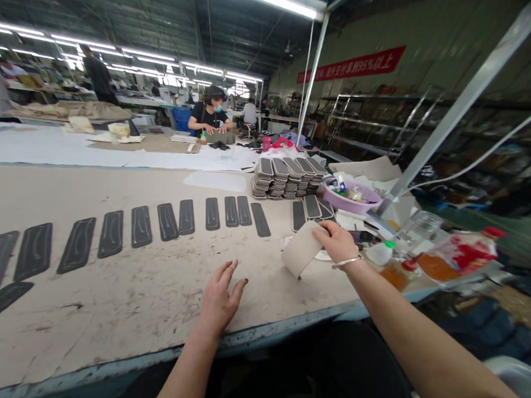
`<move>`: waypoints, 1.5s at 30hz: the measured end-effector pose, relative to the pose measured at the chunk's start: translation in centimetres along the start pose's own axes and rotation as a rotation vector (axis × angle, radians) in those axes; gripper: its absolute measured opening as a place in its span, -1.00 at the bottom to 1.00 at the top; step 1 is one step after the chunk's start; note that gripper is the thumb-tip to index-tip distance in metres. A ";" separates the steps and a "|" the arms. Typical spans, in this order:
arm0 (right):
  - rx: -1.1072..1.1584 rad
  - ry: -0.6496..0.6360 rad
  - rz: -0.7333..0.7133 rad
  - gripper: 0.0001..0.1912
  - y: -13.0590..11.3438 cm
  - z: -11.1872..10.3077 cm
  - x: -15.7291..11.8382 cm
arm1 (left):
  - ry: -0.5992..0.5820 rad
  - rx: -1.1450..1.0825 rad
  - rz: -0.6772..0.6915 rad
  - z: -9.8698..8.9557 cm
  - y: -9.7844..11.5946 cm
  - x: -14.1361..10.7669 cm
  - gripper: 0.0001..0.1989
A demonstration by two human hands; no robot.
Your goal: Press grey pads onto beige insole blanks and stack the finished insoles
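My right hand [337,240] pinches the upper right edge of a curved beige card [301,249], tilted above the table. My left hand [221,293] is empty, low over the paper-covered tabletop [163,299], with its fingers apart. Beyond the hands runs a row of dark grey rounded-corner panels [141,226] with shiny streaks that look like wet glue. The rightmost dark panel [260,219] lies nearest to the card. Behind the card are several light-rimmed dark pieces [312,206]. A white round thing beneath the card is mostly hidden.
Stacks of light-edged panels [286,178] stand at the back beside a purple basin [352,195]. Bottles, one with a green cap [382,251], crowd the right edge near a metal post [426,143]. A co-worker [213,114] sits across the table.
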State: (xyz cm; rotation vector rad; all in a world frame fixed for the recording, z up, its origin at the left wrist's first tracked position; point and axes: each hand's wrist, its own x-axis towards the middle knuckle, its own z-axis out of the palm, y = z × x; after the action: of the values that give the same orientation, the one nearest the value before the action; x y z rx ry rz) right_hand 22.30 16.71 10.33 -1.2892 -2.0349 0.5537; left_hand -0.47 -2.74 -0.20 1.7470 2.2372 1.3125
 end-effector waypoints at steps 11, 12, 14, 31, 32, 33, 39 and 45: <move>1.115 -0.159 0.560 -0.87 3.7 4.1 -4.0 | -0.179 0.035 0.043 0.6 0.1 -0.2 -0.30; 1.152 -0.177 0.548 -0.85 3.1 3.8 -4.3 | -0.196 0.032 0.045 0.8 0.2 -0.1 -0.28; 1.221 -0.224 0.525 -0.82 0.9 3.4 -4.9 | -0.216 0.021 0.052 1.1 0.4 0.1 -0.21; 0.474 -0.243 0.377 -0.84 1.0 7.8 -5.1 | 0.070 0.123 0.173 -3.4 1.4 -0.4 -0.47; 0.226 -0.239 0.286 -0.80 2.6 7.9 -5.5 | 0.027 0.116 0.171 -3.2 1.2 -0.4 -0.52; 0.021 -0.215 0.169 -0.74 3.9 7.7 -5.8 | -0.020 0.105 0.163 -2.8 0.9 -0.4 -0.57; -0.429 -0.238 -0.400 -0.74 3.5 7.3 -3.5 | -0.280 0.234 0.064 0.9 -0.7 -0.3 -0.69; -0.734 -0.418 -0.528 -0.75 -0.5 11.8 2.1 | -0.366 0.306 -0.013 1.4 0.0 0.0 -0.73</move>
State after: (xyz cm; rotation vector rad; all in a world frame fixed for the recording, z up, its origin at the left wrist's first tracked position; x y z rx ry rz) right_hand 12.89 18.35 3.10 -0.9629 -2.9548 -0.2256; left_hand 0.16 -1.98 -1.14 1.8689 2.3106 0.6018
